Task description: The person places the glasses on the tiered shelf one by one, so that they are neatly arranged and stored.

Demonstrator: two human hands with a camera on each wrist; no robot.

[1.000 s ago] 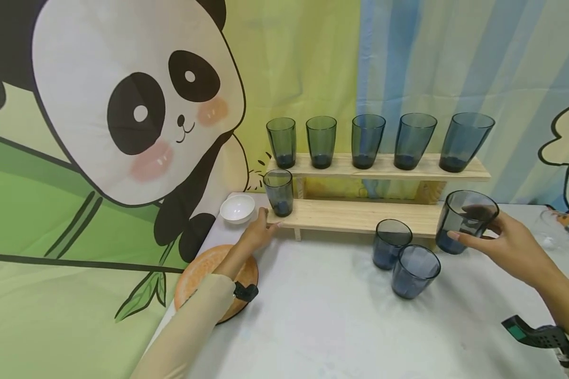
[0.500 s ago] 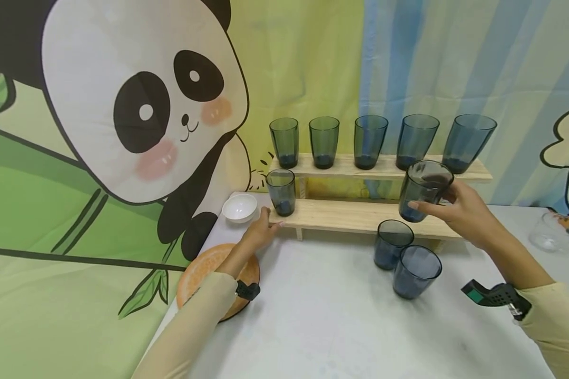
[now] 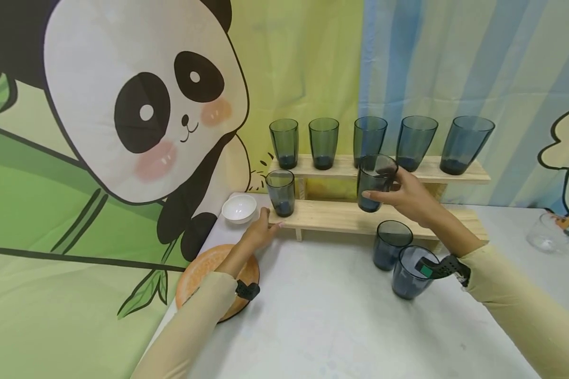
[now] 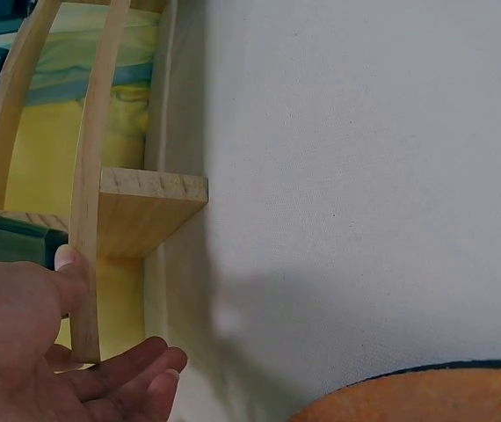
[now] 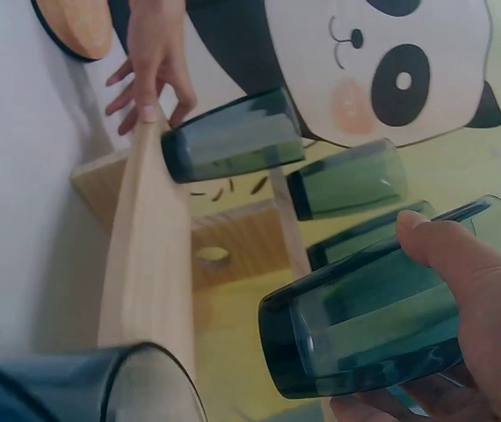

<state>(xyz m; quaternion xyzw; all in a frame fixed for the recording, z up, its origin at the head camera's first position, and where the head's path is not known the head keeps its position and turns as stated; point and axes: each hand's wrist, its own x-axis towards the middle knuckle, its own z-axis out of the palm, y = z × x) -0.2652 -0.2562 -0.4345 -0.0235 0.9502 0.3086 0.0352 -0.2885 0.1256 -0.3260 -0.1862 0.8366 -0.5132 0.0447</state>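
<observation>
The right hand (image 3: 410, 196) grips a dark glass (image 3: 374, 181) around its side; it looks smooth, stiff, probably fragile. The left hand (image 3: 261, 231) rests relaxed against the shelf (image 3: 332, 216).

Dark tinted glass (image 3: 374, 181), upright, held above the lower shelf (image 3: 341, 215).

Bowl (image 3: 239, 208) left of rack (image 3: 360, 217) — tumblers (image 3: 402, 258) before.

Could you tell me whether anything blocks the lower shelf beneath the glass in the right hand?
Nothing visible does. The right hand holds the glass over bare lower shelf; the only glass there stands at its left end.
</observation>
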